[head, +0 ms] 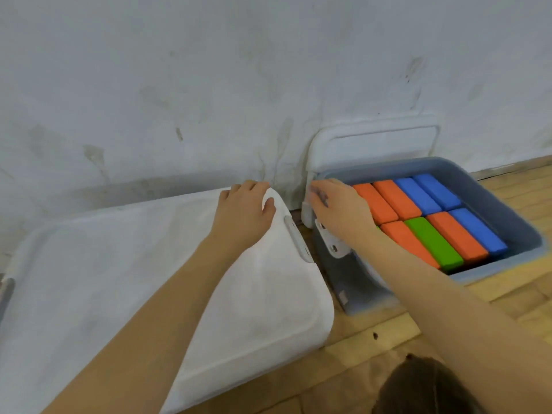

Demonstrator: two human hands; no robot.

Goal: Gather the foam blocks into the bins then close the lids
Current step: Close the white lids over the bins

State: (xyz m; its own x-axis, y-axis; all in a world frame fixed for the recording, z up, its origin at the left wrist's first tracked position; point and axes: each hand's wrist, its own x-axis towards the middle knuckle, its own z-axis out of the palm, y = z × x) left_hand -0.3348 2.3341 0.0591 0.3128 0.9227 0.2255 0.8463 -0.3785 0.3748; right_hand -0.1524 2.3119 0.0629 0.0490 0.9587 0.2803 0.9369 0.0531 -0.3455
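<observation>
Left bin's white lid [125, 282] already down, left hand [243, 210] flat on its corner. Right hand [339, 206] reaching for upright lid [373, 144] of blue bin [507, 204]; grip unclear. Foam blocks [430, 222] packed; swing it shut next, I'd guess.

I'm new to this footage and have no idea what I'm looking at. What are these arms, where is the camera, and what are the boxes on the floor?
There is no machine here, only a person's two bare arms, filmed by one camera worn on the head and looking down. On the wooden floor by a wall stand two bins. The left bin's white lid is down, and the left hand rests on its far corner. The right bin is open, its lid leaning upright against the wall. Inside lie foam blocks, orange, blue and green, packed side by side. The right hand reaches to that bin's near left edge; what its fingers touch is unclear.
</observation>
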